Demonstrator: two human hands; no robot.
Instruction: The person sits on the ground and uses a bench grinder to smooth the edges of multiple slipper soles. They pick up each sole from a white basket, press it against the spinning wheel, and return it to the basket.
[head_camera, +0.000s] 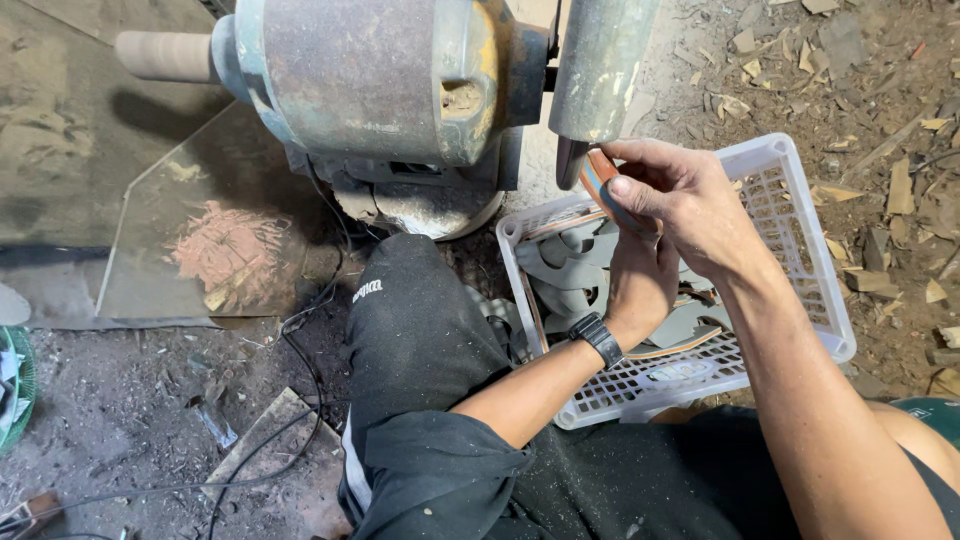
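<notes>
Both hands grip one flat, curved sole-shaped piece (603, 186) with an orange and dark edge. Its top end is pressed against the lower end of the grey sanding drum (600, 70) of a rusty motor machine (370, 80). My right hand (690, 205) pinches the piece from above, with the thumb along its edge. Below it, my left hand (640, 280), with a black watch on the wrist, holds the piece from underneath. Under both hands stands a white plastic crate (800, 190) holding several grey curved pieces (565, 265).
My knee in dark dusty trousers (420, 340) lies left of the crate. A black cable (300, 400) runs over the dirty floor. A glass or metal sheet with pink dust (220, 250) lies left of the machine. Offcuts (880, 200) litter the ground at right.
</notes>
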